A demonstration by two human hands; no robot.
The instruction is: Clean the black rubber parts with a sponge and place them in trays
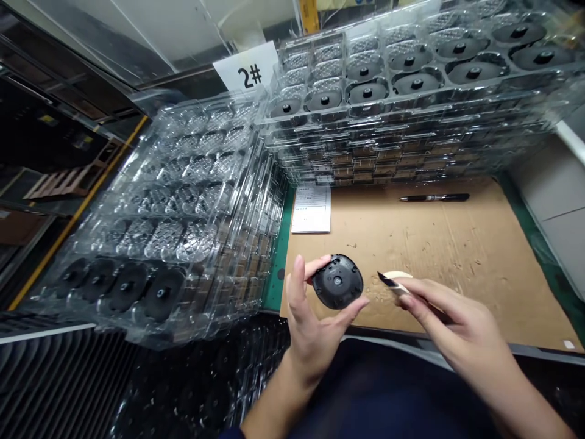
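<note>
My left hand [311,323] pinches a round black plastic part [338,281] by its rim, holding it upright over the brown cardboard mat [457,256]. My right hand [452,317] is closed on a small knife [388,281] with a short dark blade. The blade tip points left and stops just right of the black part, not touching it. Both hands hover near the mat's front edge.
A stack of clear blister trays [173,201] with a few black parts stands at the left. A taller tray stack [411,103] fills the back. A black pen [434,197] and a white paper slip [311,208] lie on the mat. A "2#" label [249,73] stands behind.
</note>
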